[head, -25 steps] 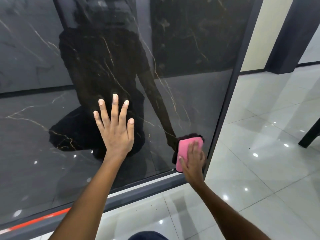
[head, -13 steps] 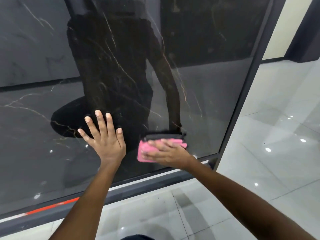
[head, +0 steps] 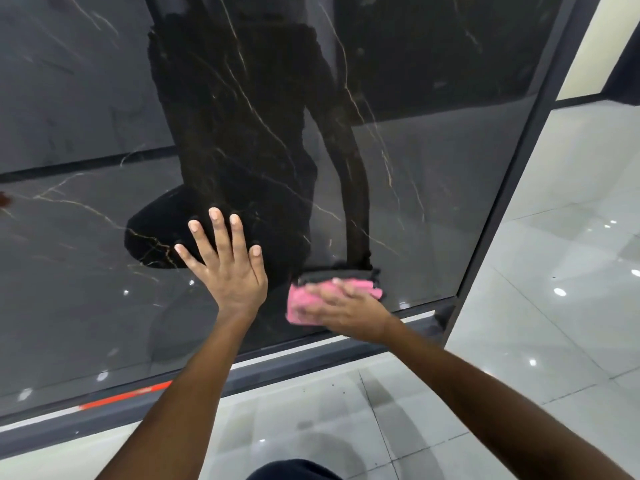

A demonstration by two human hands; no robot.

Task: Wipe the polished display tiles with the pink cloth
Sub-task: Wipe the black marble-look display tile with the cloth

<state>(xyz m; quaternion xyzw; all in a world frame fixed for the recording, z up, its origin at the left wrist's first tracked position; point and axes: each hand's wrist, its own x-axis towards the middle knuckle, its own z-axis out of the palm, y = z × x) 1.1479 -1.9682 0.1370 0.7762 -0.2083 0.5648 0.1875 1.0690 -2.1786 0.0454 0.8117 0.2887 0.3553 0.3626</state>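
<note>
Since the earlier frames, the pink cloth [head: 313, 304] has been carried leftward along the foot of the dark tile [head: 433, 168], away from the frame post [head: 512, 181] at the panel's right edge, and is now found just beside the left hand [head: 230, 268], which has been kept braced on the glossy face at nearly the same spot.

The cloth is pressed flat against the tile by the right hand [head: 341, 306], whose fingers [head: 320, 291] are laid fairly straight and close together across it, pointing left; motion blur softens their outline. The left hand's fingers [head: 216, 233] are spread wide and flat on the surface, and nothing is held by them.

The cloth's long axis is set roughly level, along the direction of the stroke, with its free pink end left showing beyond the right fingertips, toward the left hand. A narrow strip of bare tile is left between the two hands, so the next pass is judged to turn on that gap: either the stroke is reversed or the left hand is lifted clear.

The cloth is seen as a folded, thick, fuzzy pad of bright pink. Its dark reflection is shown directly above it in the polished surface. The tile is black with pale gold veins.
</note>
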